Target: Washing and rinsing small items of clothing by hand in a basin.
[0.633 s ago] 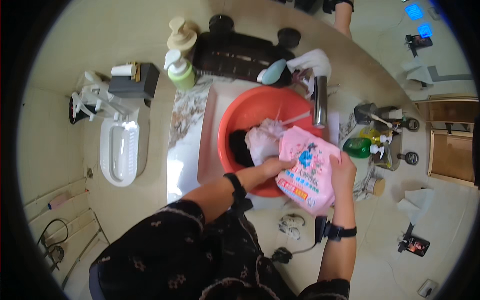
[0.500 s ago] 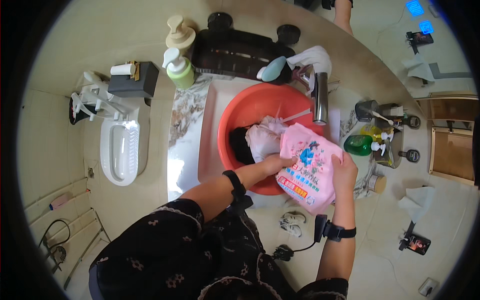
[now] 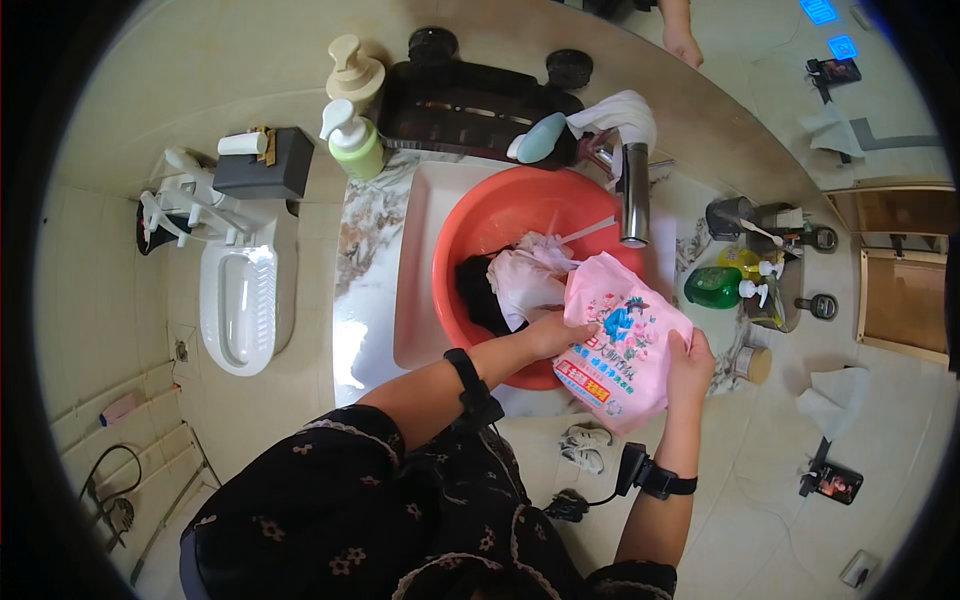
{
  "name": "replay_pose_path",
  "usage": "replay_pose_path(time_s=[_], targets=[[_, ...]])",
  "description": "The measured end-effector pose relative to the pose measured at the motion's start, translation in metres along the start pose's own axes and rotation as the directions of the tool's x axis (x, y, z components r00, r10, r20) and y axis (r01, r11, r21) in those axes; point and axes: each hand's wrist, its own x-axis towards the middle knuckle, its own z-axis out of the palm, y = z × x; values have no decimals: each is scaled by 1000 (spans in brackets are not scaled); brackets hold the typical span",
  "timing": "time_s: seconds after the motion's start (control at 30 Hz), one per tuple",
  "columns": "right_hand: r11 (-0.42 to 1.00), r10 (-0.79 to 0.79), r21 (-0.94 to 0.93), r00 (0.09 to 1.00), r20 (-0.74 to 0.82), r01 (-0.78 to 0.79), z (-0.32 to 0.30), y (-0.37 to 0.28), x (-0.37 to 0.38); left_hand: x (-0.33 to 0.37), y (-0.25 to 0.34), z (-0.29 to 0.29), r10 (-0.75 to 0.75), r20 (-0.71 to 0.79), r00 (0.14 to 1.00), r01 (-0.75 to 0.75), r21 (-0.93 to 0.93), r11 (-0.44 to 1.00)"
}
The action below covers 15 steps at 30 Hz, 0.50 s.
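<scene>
Both hands hold a pink printed bag of washing powder [image 3: 620,350] over the near right rim of an orange-red basin [image 3: 447,250]. My left hand [image 3: 556,336] grips the bag's left edge, thumb on its front. On the opposite edge, my right hand [image 3: 690,366] is closed with its thumb toward the top. Whitish clothes [image 3: 525,285] and a black garment [image 3: 478,296] lie bunched in the basin. The basin stands in a white sink [image 3: 412,280] under a chrome faucet [image 3: 634,200]. Whether the bag's top is cut cannot be seen.
Two pump bottles, one green [image 3: 354,150] and one cream [image 3: 356,72], stand at the back left beside a black rack [image 3: 470,105]. A green soap bottle [image 3: 712,287] and dark cup [image 3: 728,218] sit right of the faucet. A squat toilet [image 3: 245,300] lies left.
The bag has tilted slightly and shifted a little, and my right forearm has moved a bit to the left. Both hands keep their hold; the clothes look the same.
</scene>
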Motion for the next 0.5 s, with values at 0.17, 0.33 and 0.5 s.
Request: replay_pose_path(time_s=[0.17, 0.33, 0.5], targets=[[951, 67, 303, 998, -5, -62, -5, 50, -29, -6, 9, 3, 162, -129, 978, -53, 600, 798], [866, 261, 423, 963, 70, -266, -23, 65, -62, -26, 40, 19, 384, -31, 923, -210, 795, 570], [750, 117, 654, 993, 9, -94, -18, 59, -81, -24, 54, 26, 527, 61, 848, -380, 764, 522]])
